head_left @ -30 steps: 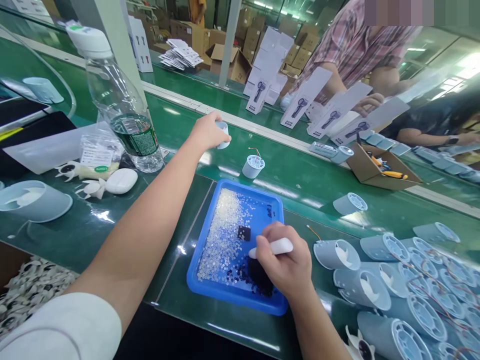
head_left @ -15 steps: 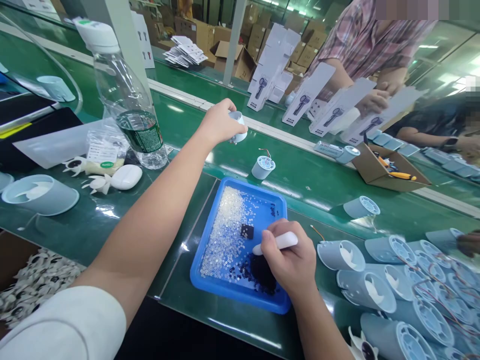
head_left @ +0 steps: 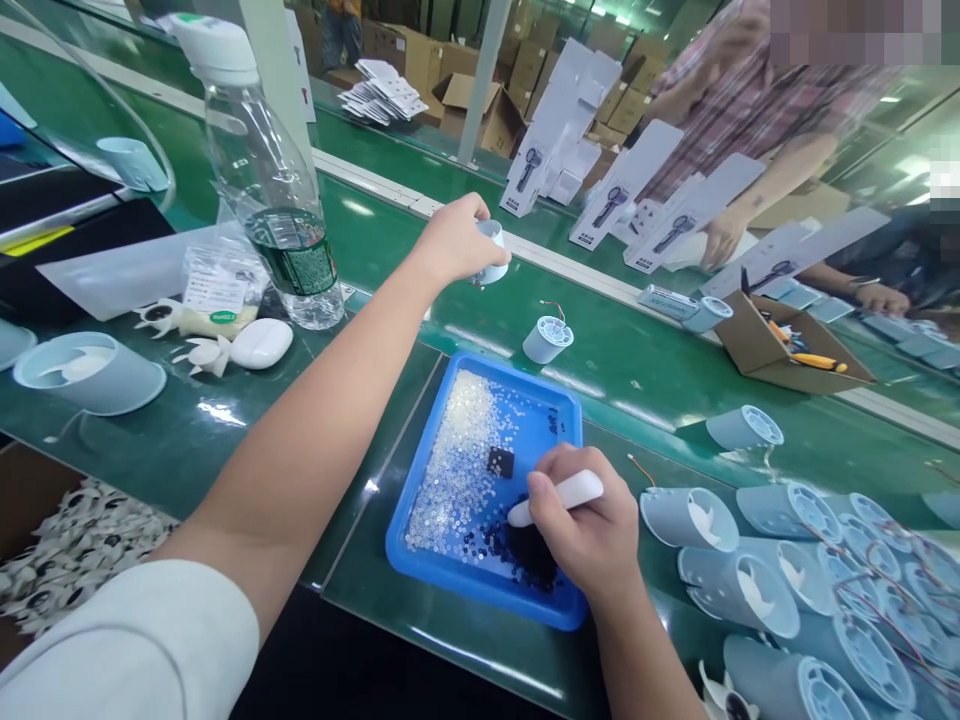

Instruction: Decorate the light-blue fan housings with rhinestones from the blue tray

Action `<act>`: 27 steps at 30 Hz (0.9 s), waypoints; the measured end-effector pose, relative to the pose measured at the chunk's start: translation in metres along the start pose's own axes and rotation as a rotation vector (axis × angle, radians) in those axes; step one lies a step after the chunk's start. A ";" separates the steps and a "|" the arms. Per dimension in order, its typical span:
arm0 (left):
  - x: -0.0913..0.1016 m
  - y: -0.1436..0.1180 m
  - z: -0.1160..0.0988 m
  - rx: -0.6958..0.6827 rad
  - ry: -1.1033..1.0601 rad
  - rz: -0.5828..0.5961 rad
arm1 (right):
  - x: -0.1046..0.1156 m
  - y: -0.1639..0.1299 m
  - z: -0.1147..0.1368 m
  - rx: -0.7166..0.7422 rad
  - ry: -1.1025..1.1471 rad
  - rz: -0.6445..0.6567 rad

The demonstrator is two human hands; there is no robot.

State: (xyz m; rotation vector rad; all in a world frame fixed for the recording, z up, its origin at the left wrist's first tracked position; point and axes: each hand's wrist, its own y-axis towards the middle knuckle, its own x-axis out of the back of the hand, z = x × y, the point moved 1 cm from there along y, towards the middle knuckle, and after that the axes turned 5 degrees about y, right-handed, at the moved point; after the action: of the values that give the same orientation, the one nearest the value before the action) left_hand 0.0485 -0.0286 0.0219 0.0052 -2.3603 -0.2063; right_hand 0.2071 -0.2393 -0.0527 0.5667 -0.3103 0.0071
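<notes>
my left hand [head_left: 456, 240] clamped on a small blue housing [head_left: 493, 254], my right hand [head_left: 592, 520] on a white rod [head_left: 574, 491]

leftward of my left grip i count three loose blue housings [head_left: 112, 385], two loose fan blades [head_left: 206, 354], one white case [head_left: 262, 344] and one bottle [head_left: 296, 255]. the housing i hold is out ahead, fingers and thumb wrapped about it. nearer me is one blue tray [head_left: 480, 590] with one spread of clear rings [head_left: 454, 450], one black square [head_left: 500, 462] and one heap of black bits [head_left: 531, 558]; my right grip is closed round the rod, beside that heap. beyond the tray stands one wired housing [head_left: 548, 340]. farther ahead of my right grip are four printed boxes [head_left: 600, 215] and one tool carton [head_left: 795, 355]; to its right crowd wired housings [head_left: 757, 590], too overlapped to count.

my fingers hide part of the held housing, and my right fist covers some of the tray. a co-worker's raised arm [head_left: 701, 68] is blurred.

the table [head_left: 450, 625] is glossy green, streaked with glare, with a pale rail [head_left: 375, 187] past my left grip and brown cartons [head_left: 416, 60] stacked beyond.
</notes>
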 end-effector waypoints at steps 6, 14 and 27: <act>0.000 -0.002 -0.002 -0.004 0.009 0.008 | 0.000 -0.001 -0.001 0.005 -0.027 0.011; -0.001 -0.004 -0.005 -0.016 0.027 -0.016 | -0.001 -0.002 -0.002 0.033 -0.016 -0.018; -0.004 -0.004 -0.005 -0.010 -0.013 0.027 | -0.001 -0.002 -0.002 0.031 -0.041 -0.013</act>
State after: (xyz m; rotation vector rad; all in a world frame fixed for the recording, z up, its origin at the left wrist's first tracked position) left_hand 0.0541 -0.0334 0.0219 -0.0328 -2.3711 -0.2055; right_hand 0.2072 -0.2397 -0.0554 0.6002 -0.3470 -0.0126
